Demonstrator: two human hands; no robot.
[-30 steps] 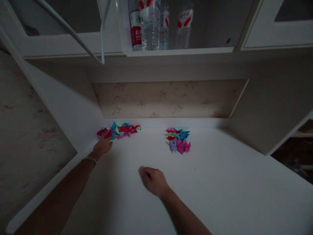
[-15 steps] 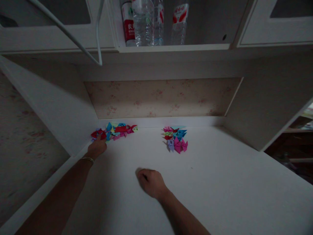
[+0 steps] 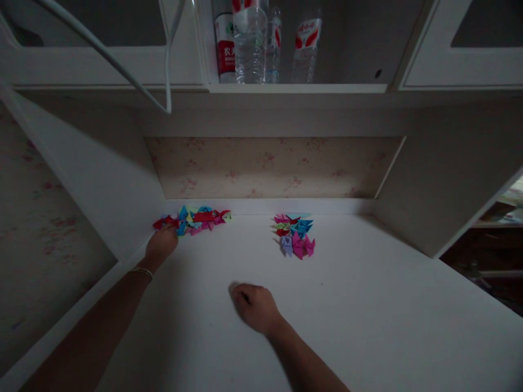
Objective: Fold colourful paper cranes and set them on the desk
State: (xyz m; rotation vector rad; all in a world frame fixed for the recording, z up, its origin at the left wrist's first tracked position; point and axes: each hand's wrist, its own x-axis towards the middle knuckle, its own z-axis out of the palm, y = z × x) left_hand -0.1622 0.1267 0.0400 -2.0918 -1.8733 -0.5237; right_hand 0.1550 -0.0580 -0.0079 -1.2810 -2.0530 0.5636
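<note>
My left hand (image 3: 162, 243) reaches to the left end of a row of colourful folded paper pieces (image 3: 202, 219) along the back of the white desktop. Its fingers are curled in at a red folded paper piece (image 3: 164, 221); what they pinch is hidden behind the hand. My right hand (image 3: 256, 307) rests on the desktop in a loose fist, with nothing visible in it. A second cluster of origami lies right of centre: blue paper (image 3: 301, 226), a lavender piece (image 3: 286, 244) and a magenta piece (image 3: 303, 246) at its front.
Above the desk, an open shelf (image 3: 351, 88) holds clear plastic bottles (image 3: 250, 49) and a red-and-white container (image 3: 226, 51). A white cable or bar (image 3: 122, 65) hangs at upper left. Side panels (image 3: 90, 174) enclose the desktop (image 3: 368, 305), with floral wallpaper (image 3: 265, 169) behind.
My left hand has drawn back slightly from over the pile, its fingers curling in. A lavender bit at the pile's left end no longer shows. My right hand stays put; the view shifts slightly.
</note>
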